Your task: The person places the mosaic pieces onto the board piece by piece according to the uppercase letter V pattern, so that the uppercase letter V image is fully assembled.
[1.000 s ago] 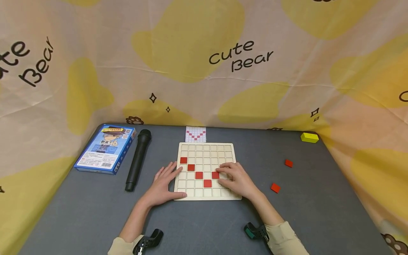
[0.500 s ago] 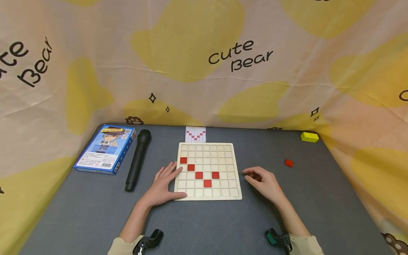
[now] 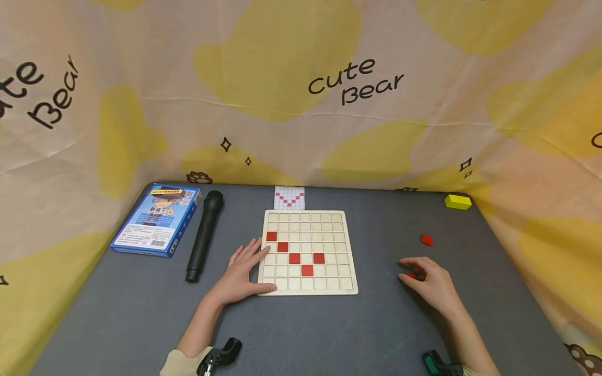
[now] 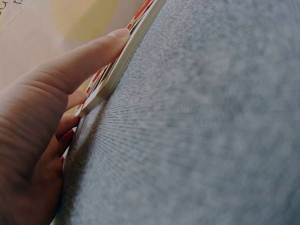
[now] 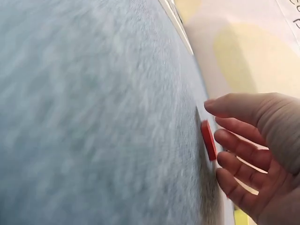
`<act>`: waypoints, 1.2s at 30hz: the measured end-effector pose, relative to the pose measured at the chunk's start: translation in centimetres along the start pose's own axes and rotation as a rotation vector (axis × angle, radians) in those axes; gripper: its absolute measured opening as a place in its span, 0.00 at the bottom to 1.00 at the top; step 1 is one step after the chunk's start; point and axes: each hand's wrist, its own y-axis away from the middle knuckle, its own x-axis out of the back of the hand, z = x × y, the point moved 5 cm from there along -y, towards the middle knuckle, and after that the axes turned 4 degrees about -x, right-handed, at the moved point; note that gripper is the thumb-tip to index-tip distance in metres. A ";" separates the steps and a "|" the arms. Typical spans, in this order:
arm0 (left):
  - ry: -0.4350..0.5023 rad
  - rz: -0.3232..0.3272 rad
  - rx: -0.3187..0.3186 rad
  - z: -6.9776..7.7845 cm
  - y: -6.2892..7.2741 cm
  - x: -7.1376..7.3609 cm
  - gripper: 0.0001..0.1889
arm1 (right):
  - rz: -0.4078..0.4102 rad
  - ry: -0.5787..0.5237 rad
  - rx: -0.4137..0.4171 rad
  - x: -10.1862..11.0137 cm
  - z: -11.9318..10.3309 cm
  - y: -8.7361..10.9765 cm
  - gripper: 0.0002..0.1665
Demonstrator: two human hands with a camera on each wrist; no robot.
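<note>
My left hand (image 3: 242, 277) rests with fingers spread on the left edge of a cream grid board (image 3: 350, 250); in the left wrist view its thumb presses on the rim. Several red square tiles lie in the grid, including one (image 3: 307, 270) at the low point of a V-like row. On the right, my right hand (image 3: 435, 287) hovers over a loose red tile (image 3: 411, 275), thumb and fingers parted around it. The right wrist view shows that red tile (image 5: 209, 140) on the table, apart from the fingertips. Another red tile (image 3: 426, 239) lies farther back.
A small card (image 3: 289, 198) with a pink V pattern on a grid lies behind the board. To the left are a blue box (image 3: 155, 219) and a black microphone (image 3: 204, 235). A yellow block (image 3: 458, 202) sits at the back right. A patterned cloth (image 3: 301, 146) hangs behind the table.
My right hand has left the red tile at the board's right side and moved right to the nearer loose red tile. My left hand has stayed on the board.
</note>
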 end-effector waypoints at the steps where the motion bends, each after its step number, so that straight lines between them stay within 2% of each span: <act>1: 0.000 -0.001 -0.001 0.0 0.0 0.0 0.50 | -0.003 0.011 -0.009 0.1 0.2 0.2 0.19; 4: 0.003 -0.002 0.000 0.0 0.0 -0.1 0.50 | -0.019 0.029 -0.034 0.3 0.6 0.5 0.20; 8: 0.000 0.000 0.003 0.0 0.0 -0.1 0.50 | -0.049 -0.008 -0.039 0.2 0.8 0.5 0.20; 13: -0.010 -0.002 0.005 -0.1 0.0 0.0 0.50 | -0.043 -0.103 0.039 -0.6 0.0 0.1 0.21; 16: -0.010 -0.001 0.002 -0.1 0.0 0.1 0.50 | -0.025 -0.109 0.074 -1.0 -0.5 0.0 0.22; 23: -0.007 -0.002 -0.003 -0.2 -0.1 -0.1 0.50 | -0.014 -0.018 0.032 -0.9 -0.3 -0.1 0.21; 30: -0.010 -0.003 0.004 -0.1 -0.1 0.0 0.50 | -0.010 -0.034 0.042 -1.3 -0.8 -0.7 0.19; 36: -0.009 -0.003 0.009 -0.1 -0.1 0.0 0.50 | -0.051 -0.077 0.017 -2.8 -2.3 -2.0 0.16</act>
